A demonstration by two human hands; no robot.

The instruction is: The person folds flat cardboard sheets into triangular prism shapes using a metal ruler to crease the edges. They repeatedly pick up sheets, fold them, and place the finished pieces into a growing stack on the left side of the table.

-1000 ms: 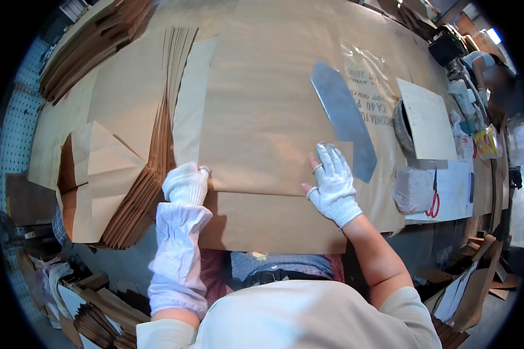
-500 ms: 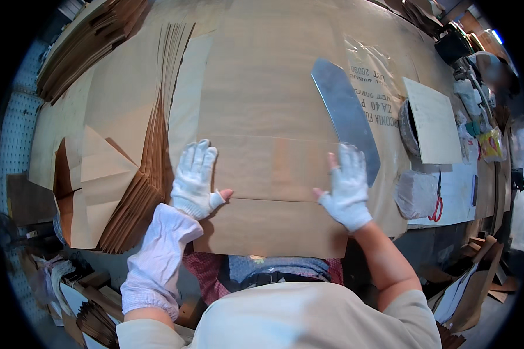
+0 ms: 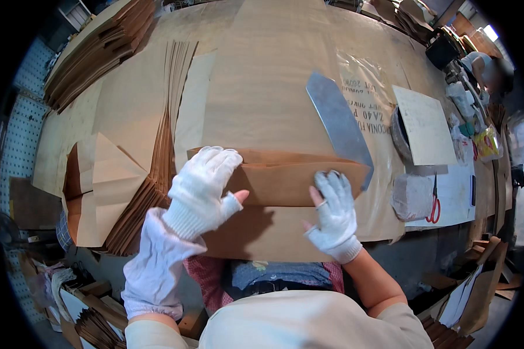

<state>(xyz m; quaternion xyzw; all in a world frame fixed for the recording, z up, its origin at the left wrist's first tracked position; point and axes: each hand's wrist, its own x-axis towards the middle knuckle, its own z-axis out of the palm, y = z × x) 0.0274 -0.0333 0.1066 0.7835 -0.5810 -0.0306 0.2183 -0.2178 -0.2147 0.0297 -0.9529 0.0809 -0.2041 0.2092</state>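
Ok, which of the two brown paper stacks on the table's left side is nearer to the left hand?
The near stack, with the pointed flap, just beside the left hand; the far stack lies at the picture's upper left.

We are seeing the left hand covering part of the left end of the brown flap, and the right hand covering a bit near its other end. Both hands are hiding their palms from us. The flap is also hiding a piece of the grey metal plate. Near the right edge of the worktop, a white board is covering part of a round thing. The long brown sheet is running out past our view's top. By the far right corner, a person is showing with a blurry head.
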